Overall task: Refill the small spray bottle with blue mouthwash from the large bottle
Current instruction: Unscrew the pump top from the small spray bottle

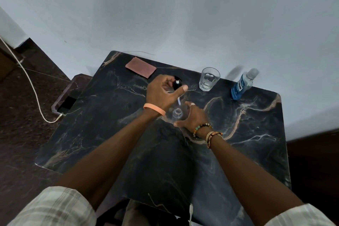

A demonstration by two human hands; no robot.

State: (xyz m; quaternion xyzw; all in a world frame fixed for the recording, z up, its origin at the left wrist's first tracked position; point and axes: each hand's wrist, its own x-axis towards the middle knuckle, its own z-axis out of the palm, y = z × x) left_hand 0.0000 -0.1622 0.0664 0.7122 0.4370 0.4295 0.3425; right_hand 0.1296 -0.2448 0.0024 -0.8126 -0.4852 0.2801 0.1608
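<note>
Hands first: my left hand [163,93] and my right hand [192,117] meet over the middle of the dark marble table [128,143], and I tell the rest from the left. Far left, on a lower ledge beside the table, a phone [67,104] lies flat with a white cable [31,82] plugged into its near end and trailing off across the floor. At the back edge of the table, near the wall, lies a flat pink cloth [140,67]. Just right of it my left hand, with an orange wristband [154,108] on the wrist, is raised above the tabletop; its fingers are curled round the black spray head [177,84], the thumb stretched out to the right, and the thin dip tube [179,101] hangs down from the head. Right under the tube's tip is the small spray bottle [177,113], clear, its mouth uncapped and facing up. My right hand wraps it from the right side, thumb on the near side and fingers round the far side, with bead bracelets [201,129] on that wrist. Further right, towards the back, stands a clear glass [209,79], well apart from my hands. At the back right corner, close to the wall, stands the large bottle [242,84], capped, with blue mouthwash filling its lower part.
</note>
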